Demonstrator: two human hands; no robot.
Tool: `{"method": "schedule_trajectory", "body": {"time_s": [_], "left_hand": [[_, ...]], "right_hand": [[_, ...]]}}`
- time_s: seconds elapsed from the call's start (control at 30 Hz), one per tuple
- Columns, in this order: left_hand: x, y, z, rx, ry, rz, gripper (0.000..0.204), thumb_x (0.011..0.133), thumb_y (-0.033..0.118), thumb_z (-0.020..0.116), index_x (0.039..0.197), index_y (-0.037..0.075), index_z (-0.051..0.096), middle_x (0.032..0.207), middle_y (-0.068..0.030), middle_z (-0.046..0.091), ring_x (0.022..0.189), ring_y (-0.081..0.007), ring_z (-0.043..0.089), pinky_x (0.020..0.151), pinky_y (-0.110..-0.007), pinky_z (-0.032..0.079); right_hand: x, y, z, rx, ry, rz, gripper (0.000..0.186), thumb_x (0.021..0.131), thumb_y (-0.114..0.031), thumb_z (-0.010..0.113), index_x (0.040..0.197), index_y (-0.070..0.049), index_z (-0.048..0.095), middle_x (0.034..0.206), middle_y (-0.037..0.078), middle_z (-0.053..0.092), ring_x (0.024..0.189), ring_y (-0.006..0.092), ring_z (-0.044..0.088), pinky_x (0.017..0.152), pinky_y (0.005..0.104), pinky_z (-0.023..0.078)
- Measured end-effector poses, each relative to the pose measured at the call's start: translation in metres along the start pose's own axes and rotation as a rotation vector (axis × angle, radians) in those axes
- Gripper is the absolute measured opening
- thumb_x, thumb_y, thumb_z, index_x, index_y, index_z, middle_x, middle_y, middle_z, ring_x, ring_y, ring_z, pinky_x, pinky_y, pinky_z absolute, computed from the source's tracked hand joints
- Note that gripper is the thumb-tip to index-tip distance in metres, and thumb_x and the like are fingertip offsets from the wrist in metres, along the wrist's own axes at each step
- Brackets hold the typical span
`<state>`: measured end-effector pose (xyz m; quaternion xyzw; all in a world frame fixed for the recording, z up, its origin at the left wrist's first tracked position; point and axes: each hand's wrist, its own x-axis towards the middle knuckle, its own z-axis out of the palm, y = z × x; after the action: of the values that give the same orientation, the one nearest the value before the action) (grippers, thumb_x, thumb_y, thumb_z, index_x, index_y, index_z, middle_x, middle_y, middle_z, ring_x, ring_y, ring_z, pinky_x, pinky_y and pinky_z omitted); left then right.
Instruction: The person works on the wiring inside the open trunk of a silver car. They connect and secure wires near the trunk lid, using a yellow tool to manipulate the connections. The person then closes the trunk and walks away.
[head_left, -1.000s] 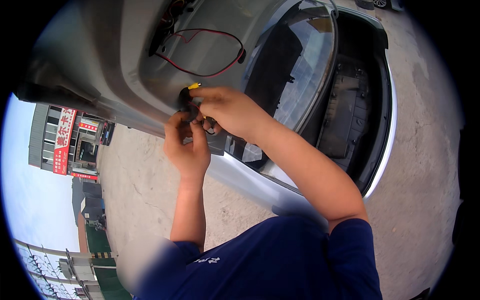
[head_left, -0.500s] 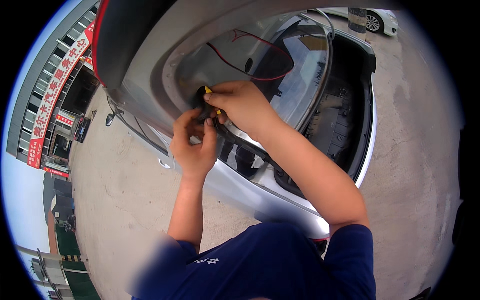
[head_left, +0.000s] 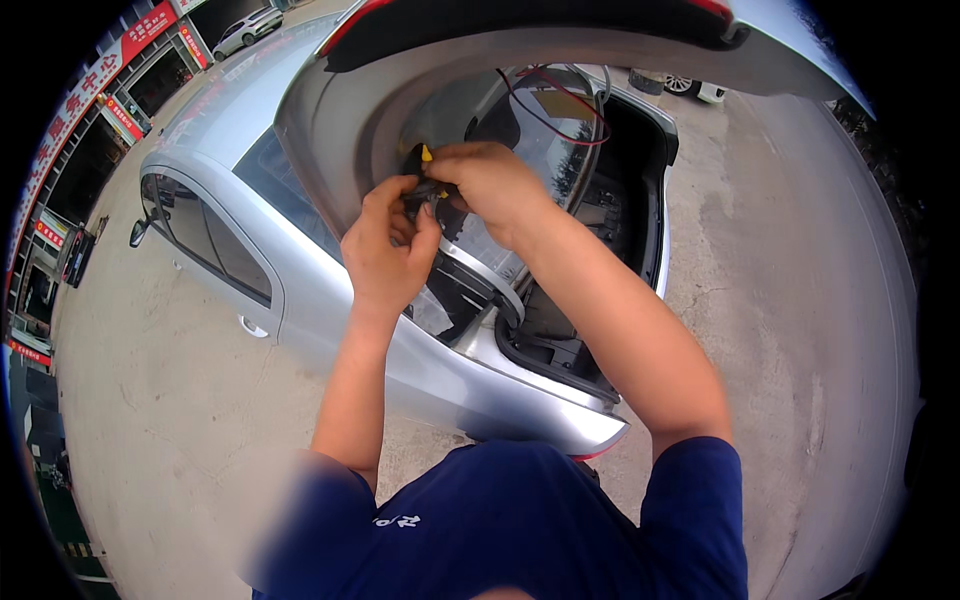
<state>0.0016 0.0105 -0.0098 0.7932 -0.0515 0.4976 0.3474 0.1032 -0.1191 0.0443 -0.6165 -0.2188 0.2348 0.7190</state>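
Observation:
Both hands work at the inner face of the raised silver trunk lid (head_left: pixel 350 100). My left hand (head_left: pixel 393 245) has its fingers curled on a small dark piece (head_left: pixel 418 160), whose exact shape is hard to make out. My right hand (head_left: pixel 497 192) pinches at the same piece just above and right of my left, beside a yellow connector (head_left: pixel 426 153). A second bit of yellow shows between my fingers. A loop of red and black wire (head_left: pixel 565 135) hangs from the lid to the right of my hands.
The silver car body (head_left: pixel 445 390) spans the middle, with a side window (head_left: pixel 225 250) at left and the open trunk (head_left: pixel 635 235) at right. A shop front with red signs (head_left: pixel 125 50) lines the upper left. Parked cars (head_left: pixel 245 35) stand farther back.
The view has swung, bringing the car's roof, side window and the lid's outer edge into sight. My hands have risen slightly in the picture, still gathered on the dark piece.

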Motion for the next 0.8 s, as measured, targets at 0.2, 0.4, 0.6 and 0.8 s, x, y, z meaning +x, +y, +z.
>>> {"method": "schedule_trajectory", "body": {"time_s": [0.2,0.4,0.6,0.8], "left_hand": [[-0.001,-0.001,-0.001,-0.025,-0.001,0.029,0.033,0.091,0.001,0.078,0.122,0.001,0.066,0.080,-0.0047,0.071,0.062,-0.0071,0.060,0.060,-0.022,0.049],[-0.001,-0.001,-0.005,-0.075,0.006,0.016,0.029,0.091,0.000,0.078,0.118,0.001,0.066,0.076,-0.0035,0.068,0.062,-0.0068,0.060,0.058,-0.022,0.047],[-0.003,-0.002,-0.001,-0.097,0.002,0.014,0.028,0.091,0.000,0.078,0.116,0.001,0.066,0.073,-0.0029,0.066,0.061,-0.0065,0.059,0.057,-0.023,0.046],[-0.002,0.000,0.000,-0.097,0.040,-0.019,0.031,0.089,0.003,0.079,0.117,0.004,0.067,0.072,-0.0026,0.066,0.056,-0.0094,0.061,0.056,-0.025,0.050]], "right_hand": [[-0.012,-0.001,0.013,0.028,0.168,-0.045,0.019,0.092,-0.011,0.077,0.099,0.006,0.079,0.087,0.008,0.073,0.081,0.0160,0.064,0.074,0.0306,0.050],[-0.005,-0.005,0.009,-0.213,0.159,-0.099,0.030,0.093,-0.015,0.079,0.117,0.004,0.079,0.096,0.007,0.074,0.081,0.0140,0.065,0.073,0.0260,0.050],[0.005,0.014,0.009,-0.070,0.183,-0.191,0.025,0.088,-0.009,0.080,0.105,0.009,0.080,0.090,0.012,0.077,0.083,0.0173,0.069,0.074,0.0310,0.053],[0.004,0.018,0.017,-0.173,0.207,-0.218,0.022,0.095,-0.015,0.074,0.095,0.008,0.077,0.080,0.005,0.070,0.073,0.0135,0.061,0.066,0.0327,0.048]]}}
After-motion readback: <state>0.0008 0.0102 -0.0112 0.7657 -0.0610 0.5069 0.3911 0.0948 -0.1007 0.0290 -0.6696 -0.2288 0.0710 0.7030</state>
